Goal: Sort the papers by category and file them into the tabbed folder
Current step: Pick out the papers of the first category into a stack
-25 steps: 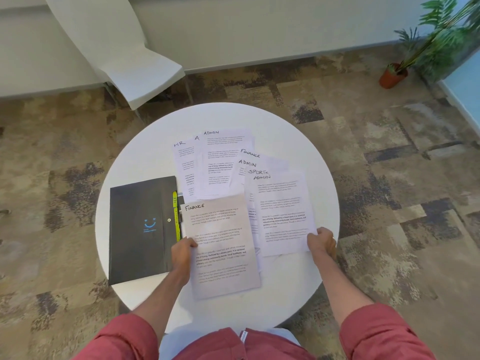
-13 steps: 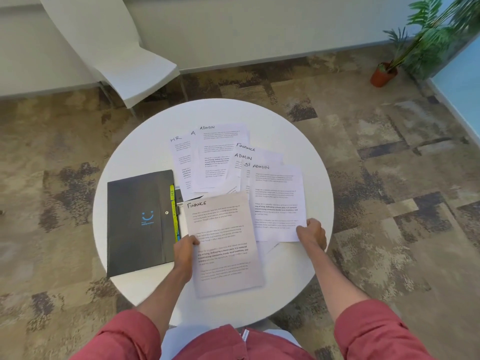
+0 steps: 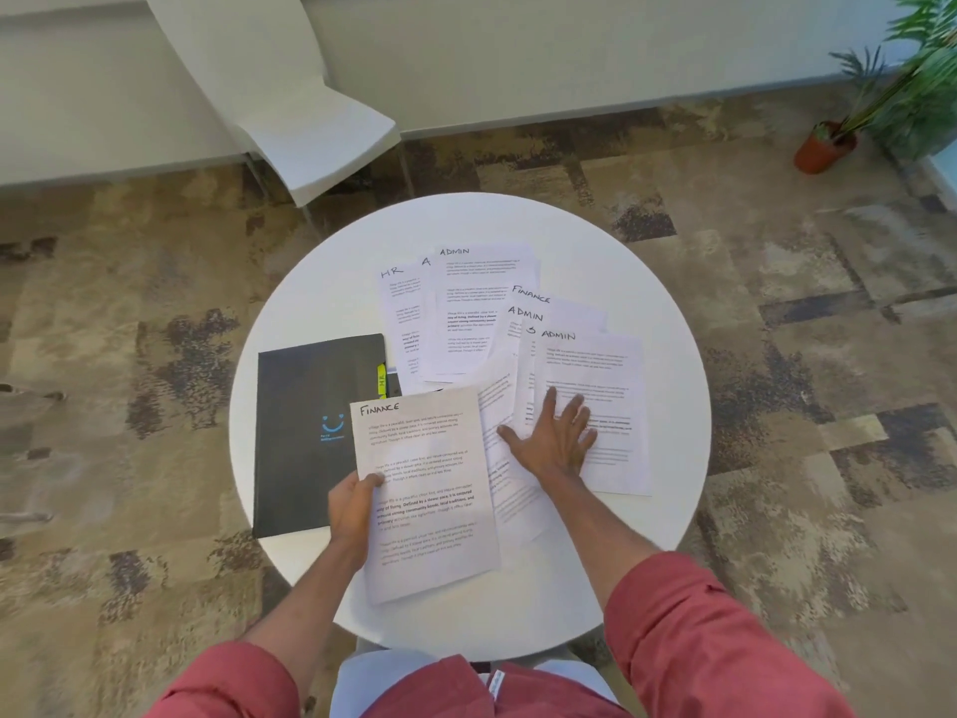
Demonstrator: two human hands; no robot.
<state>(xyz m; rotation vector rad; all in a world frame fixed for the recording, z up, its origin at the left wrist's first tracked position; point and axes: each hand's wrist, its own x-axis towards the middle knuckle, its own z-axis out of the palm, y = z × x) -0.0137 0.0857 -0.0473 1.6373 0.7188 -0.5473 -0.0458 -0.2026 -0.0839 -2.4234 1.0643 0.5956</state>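
– Sorting is being carried out at this moment, it seems; filing is not yet being attempted. The tabbed folder [image 3: 305, 437] is lying shut at the left of the counter [image 3: 518, 624], with a yellow tab [image 3: 381, 379] showing at its right edge.

– What is being held?

– A sheet headed FINANCE [image 3: 430, 489] is being pinched at its left edge by the left hand [image 3: 354, 510], thumb on top, the other fingers hidden beneath. The folder's right edge is being overlapped by that sheet.

– And the right hand [image 3: 556, 440]?

– It is being pressed flat, palm down and fingers spread, on a sheet headed ADMIN [image 3: 600, 375] just beside the held one. Nothing is being gripped by it.

– Where are the other papers lying?

– They are lying fanned across the middle and far side of the counter: an HR sheet [image 3: 399, 303], a far ADMIN sheet [image 3: 481, 303] and a second FINANCE sheet [image 3: 549, 300], partly covered. Some headings are being hidden by the overlap.

– What is being called for next?

– Probably like headings are being gathered. The second FINANCE sheet would need to be drawn out from under its neighbours and joined to the one in hand, while the fan is being held down so that it is not dragged. Only then would the folder need opening at the matching tab. The tab's lettering is too small to be read with certainty.
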